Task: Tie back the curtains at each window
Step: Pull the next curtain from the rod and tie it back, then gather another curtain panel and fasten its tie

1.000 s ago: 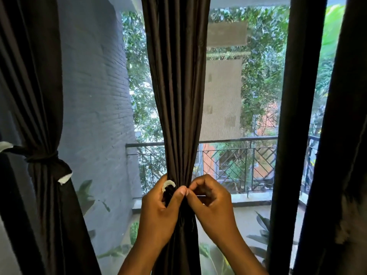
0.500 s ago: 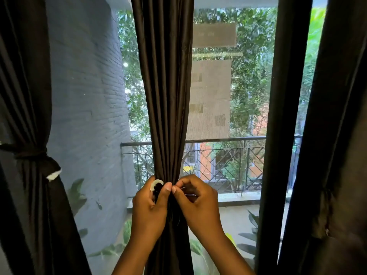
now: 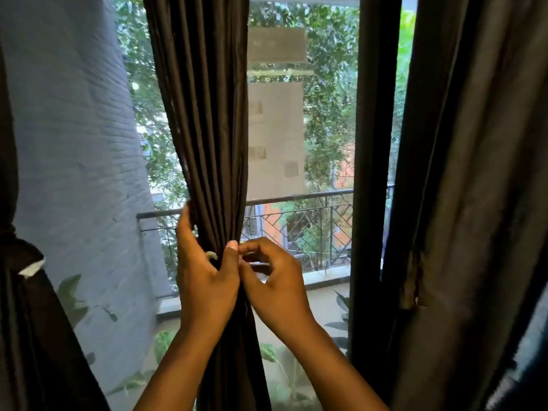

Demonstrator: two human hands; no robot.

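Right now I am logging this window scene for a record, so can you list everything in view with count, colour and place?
middle curtain: one, dark brown, gathered at centre in front of the glass
left curtain: one, dark, at the left edge, already cinched by a band
white tab: one, white, sticking out of the left curtain's band
right curtain: one, dark grey-brown, hanging loose at right
window frame post: one, black, upright right of centre
brick wall: one, grey-blue, outside at left
balcony railing: one, black metal, outside behind the glass
left hand: one, wrapped round the middle curtain's gather
right hand: one, fingers curled, pinching at the gather; what it pinches is hidden
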